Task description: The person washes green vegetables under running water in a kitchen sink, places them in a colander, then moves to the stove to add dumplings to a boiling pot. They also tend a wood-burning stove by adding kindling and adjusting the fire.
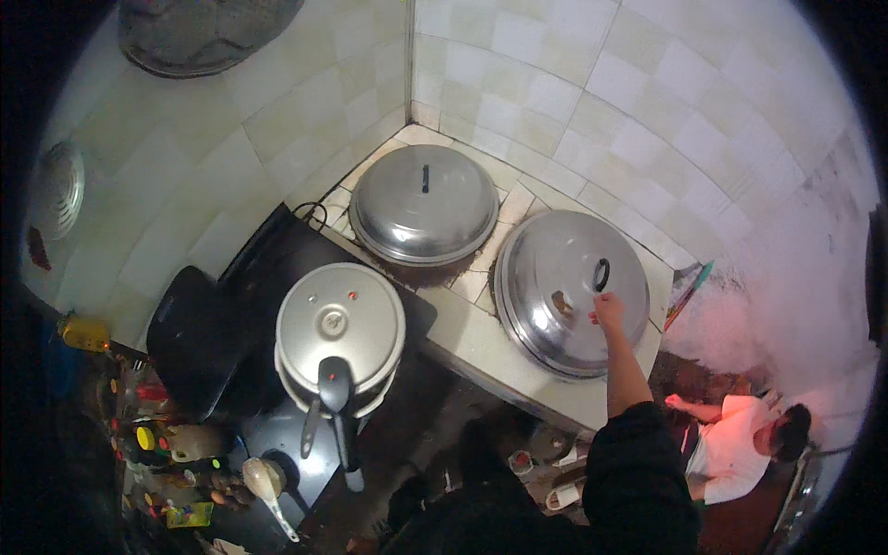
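Observation:
My right hand (608, 311) reaches over a large domed metal lid (555, 257) on the tiled stove top. Its fingers are curled right beside the lid's black loop handle (602, 275); whether they grip it is not clear. A brown patch shows on the lid, left of the hand. My left hand is out of view. Farther back, near the wall corner, a second domed metal lid (423, 208) with a black handle covers another round cooking place.
A pressure cooker (340, 305) stands on the dark counter (277, 444) to the left. Near it lie a ladle (267, 485) and several bottles and jars, including a yellow-capped jug (187, 442). At right, below the stove ledge (458, 333), is another person (728, 444) in a white top. Slippers (563, 496) lie on the floor.

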Motion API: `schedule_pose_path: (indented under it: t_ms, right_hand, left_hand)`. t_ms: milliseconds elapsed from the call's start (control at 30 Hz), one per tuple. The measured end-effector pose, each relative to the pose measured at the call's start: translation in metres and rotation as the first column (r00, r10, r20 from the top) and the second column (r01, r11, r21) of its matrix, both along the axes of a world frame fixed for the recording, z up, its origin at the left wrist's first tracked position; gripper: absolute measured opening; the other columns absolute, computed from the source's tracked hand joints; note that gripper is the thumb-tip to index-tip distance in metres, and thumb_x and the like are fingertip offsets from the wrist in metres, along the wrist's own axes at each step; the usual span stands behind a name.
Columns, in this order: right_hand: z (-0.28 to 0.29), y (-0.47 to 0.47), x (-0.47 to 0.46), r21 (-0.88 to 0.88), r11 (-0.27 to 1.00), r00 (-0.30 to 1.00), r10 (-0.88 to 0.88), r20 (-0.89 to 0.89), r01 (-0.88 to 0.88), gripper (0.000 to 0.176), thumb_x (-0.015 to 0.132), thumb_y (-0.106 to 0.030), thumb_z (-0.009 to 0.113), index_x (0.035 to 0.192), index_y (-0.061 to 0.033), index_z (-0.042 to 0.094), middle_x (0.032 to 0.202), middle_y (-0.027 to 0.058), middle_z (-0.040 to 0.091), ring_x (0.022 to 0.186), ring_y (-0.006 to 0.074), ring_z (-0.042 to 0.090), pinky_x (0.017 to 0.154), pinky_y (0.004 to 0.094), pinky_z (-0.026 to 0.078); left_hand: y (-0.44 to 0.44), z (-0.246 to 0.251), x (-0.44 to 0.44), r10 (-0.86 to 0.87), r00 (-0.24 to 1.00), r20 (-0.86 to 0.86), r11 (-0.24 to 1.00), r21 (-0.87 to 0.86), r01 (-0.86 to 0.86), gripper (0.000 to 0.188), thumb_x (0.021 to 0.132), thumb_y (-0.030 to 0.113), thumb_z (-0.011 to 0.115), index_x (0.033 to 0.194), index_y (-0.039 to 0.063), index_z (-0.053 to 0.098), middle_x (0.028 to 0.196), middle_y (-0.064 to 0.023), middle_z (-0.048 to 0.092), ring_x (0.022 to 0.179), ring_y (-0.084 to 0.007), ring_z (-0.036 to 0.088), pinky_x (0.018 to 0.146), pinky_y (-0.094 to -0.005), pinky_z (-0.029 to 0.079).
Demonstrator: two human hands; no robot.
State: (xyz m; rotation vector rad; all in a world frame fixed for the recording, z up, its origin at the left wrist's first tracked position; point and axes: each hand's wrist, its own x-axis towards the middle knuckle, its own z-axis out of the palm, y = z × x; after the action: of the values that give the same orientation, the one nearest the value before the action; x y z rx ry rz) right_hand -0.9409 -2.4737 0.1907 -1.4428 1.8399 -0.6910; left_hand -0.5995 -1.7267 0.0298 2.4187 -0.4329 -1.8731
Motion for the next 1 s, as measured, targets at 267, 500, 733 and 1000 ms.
schedule_pose_path:
  t_ms: [267, 500, 733, 1000]
  right_hand:
    - [-0.039, -0.1, -0.022, 0.173, 0.985, 0.995, -0.005, -0.104, 0.023, 0.027, 0.083, -0.019, 0.061, 0.086, 0.0071, 0.055, 0.069, 0.017, 0.06, 0.051, 0.024, 0.063, 0.04, 0.0353, 0.051]
    - [-0.089, -0.146, -0.107, -0.374, 0.791, 0.685, 0.077, -0.724, -0.483, 0.025, 0.079, -0.017, 0.055, 0.079, 0.0071, 0.058, 0.07, 0.0188, 0.062, 0.047, 0.0265, 0.063, 0.04, 0.0357, 0.053]
    - [0.072, -0.14, -0.158, 0.07, 0.995, 0.997, 0.066, 0.031, -0.068, 0.019, 0.081, -0.014, 0.055, 0.084, 0.0046, 0.053, 0.066, 0.0152, 0.059, 0.046, 0.0229, 0.06, 0.044, 0.0323, 0.054]
    - [0.177, -0.072, -0.18, -0.067, 0.998, 0.899, 0.019, 0.437, 0.012, 0.014, 0.084, -0.012, 0.052, 0.086, 0.0017, 0.052, 0.07, 0.0125, 0.06, 0.055, 0.0196, 0.062, 0.052, 0.0302, 0.056]
  left_hand:
    - [-0.061, 0.012, -0.061, 0.073, 0.997, 0.037, 0.997, 0.016, -0.073, 0.035, 0.085, 0.034, 0.053, 0.11, 0.013, 0.064, 0.112, -0.0096, 0.06, 0.105, -0.0268, 0.057, 0.09, -0.0392, 0.043]
    - [-0.106, 0.0, -0.065, -0.031, 0.998, 0.047, 0.997, -0.074, 0.034, 0.033, 0.084, 0.032, 0.053, 0.108, 0.013, 0.065, 0.108, -0.0089, 0.063, 0.102, -0.0262, 0.059, 0.088, -0.0393, 0.045]
    - [-0.126, -0.008, -0.061, -0.194, 0.981, 0.016, 0.973, -0.126, 0.194, 0.031, 0.083, 0.03, 0.053, 0.106, 0.014, 0.067, 0.104, -0.0082, 0.066, 0.1, -0.0257, 0.061, 0.086, -0.0394, 0.047]
    - [-0.109, -0.088, -0.053, -0.673, 0.659, 0.337, 0.583, -0.307, 0.752, 0.032, 0.082, 0.029, 0.054, 0.108, 0.013, 0.066, 0.107, -0.0084, 0.065, 0.103, -0.0258, 0.06, 0.089, -0.0382, 0.046]
